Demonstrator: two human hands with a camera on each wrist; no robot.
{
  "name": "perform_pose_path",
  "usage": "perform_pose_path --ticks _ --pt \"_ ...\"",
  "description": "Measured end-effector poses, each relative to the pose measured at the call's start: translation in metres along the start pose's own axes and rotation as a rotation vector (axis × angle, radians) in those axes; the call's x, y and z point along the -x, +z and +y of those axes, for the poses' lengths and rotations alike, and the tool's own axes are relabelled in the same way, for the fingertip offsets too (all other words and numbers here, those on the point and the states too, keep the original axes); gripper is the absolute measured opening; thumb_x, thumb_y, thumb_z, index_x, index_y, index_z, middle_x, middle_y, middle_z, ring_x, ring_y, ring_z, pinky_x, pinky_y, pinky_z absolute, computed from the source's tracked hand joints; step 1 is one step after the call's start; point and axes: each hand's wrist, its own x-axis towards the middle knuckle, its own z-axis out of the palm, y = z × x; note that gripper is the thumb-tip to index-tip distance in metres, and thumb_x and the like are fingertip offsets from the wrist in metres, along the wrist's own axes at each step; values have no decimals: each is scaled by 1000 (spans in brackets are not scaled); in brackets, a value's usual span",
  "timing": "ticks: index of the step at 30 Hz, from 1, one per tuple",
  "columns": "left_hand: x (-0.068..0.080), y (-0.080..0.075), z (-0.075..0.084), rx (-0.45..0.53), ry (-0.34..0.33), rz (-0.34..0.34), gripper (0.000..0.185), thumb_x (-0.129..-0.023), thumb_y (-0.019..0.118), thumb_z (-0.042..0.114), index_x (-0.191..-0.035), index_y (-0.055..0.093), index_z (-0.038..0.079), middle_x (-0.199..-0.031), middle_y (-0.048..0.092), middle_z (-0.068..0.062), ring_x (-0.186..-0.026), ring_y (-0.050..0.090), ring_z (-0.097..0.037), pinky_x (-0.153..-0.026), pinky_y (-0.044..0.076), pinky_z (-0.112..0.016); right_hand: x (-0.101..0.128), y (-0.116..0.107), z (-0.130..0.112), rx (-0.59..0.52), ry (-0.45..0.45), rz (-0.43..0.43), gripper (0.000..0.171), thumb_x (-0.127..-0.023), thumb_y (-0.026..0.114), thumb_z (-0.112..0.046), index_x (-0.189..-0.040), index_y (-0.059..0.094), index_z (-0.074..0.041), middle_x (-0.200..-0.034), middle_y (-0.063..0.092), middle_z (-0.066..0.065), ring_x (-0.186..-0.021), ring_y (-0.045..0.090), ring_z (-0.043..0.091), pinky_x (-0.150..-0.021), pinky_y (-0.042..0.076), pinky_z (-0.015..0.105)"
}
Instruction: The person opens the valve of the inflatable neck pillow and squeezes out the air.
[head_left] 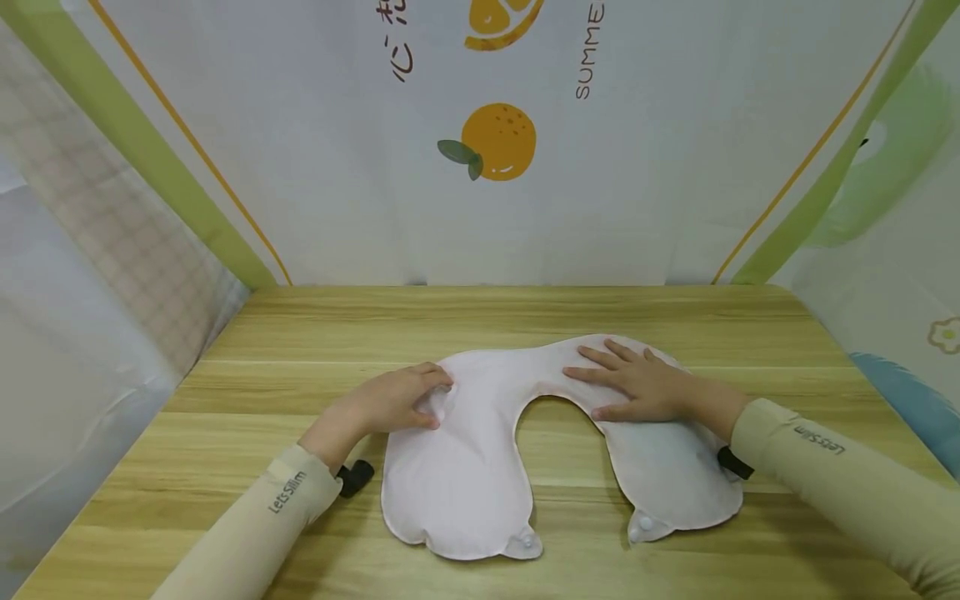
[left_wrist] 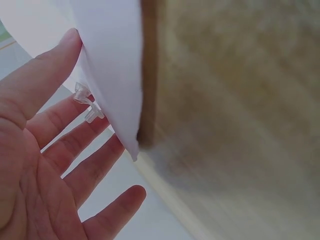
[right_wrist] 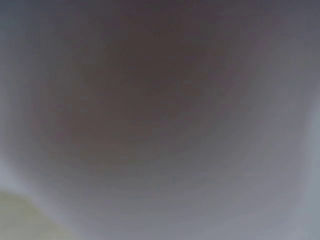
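A pale pink inflatable neck pillow (head_left: 480, 450) lies on the wooden table, puffed up, its two rounded ends toward me. My left hand (head_left: 401, 398) is at the pillow's left edge, thumb and fingertips touching the fabric. In the left wrist view, the fingers of that hand (left_wrist: 65, 145) are spread and nearly straight, with a clear plastic air valve (left_wrist: 90, 102) lying against them. My right hand (head_left: 637, 385) rests flat on the pillow's upper right curve, fingers spread. The right wrist view is dark and blurred, filled by a close surface.
The wooden table (head_left: 300, 333) ends at a white hanging cloth (head_left: 337, 192) printed with oranges. Each pillow tip carries a small snap button (head_left: 646, 523). Black wrist cameras (head_left: 356, 478) sit below both wrists. Patterned cloths hang at both sides.
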Motion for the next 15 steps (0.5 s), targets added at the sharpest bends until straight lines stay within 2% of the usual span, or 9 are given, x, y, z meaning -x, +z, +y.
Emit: perform_pose_path --ticks 15 --pt "1 2 -2 -12 18 23 58 -90 74 25 -140 53 5 -148 50 -13 -132 53 -33 -110 44 -51 -2 5 0 8 28 -56 67 -97 50 -59 -156 28 -38 -169 11 8 -152 5 49 -104 11 86"
